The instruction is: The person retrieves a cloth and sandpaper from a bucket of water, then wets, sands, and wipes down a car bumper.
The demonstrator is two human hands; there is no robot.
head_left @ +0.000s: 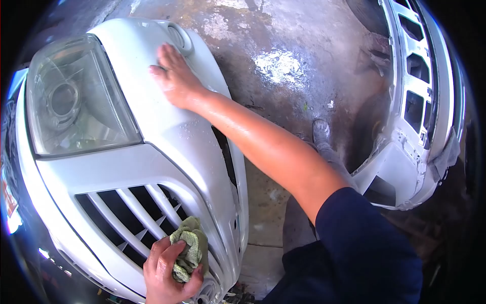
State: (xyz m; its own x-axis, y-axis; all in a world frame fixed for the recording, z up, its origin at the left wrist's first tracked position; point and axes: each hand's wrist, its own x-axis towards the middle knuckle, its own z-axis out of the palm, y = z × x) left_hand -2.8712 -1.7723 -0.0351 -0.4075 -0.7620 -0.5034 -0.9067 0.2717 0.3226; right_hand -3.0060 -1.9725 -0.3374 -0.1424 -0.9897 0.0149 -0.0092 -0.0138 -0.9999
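Note:
My right hand (pixel 177 76) lies flat, fingers stretched out, on the upper face of a white car bumper (pixel 187 134), beside a round recess (pixel 178 38) near its corner. Its forearm looks wet, and water drops dot the panel below the wrist. Lower down, my left hand (pixel 169 273) is closed around a crumpled green cloth (pixel 191 248). The cloth is at the edge of the white slatted grille (pixel 147 213); whether it presses on the slats I cannot tell.
A clear headlight (pixel 76 101) sits left of the bumper. To the right stands another bumper-like part (pixel 400 167), white and grey, with square openings and a grey cloth (pixel 446 154) hanging on it. The stained concrete floor (pixel 324 61) has a wet shiny patch. My shoe (pixel 321 133) shows between them.

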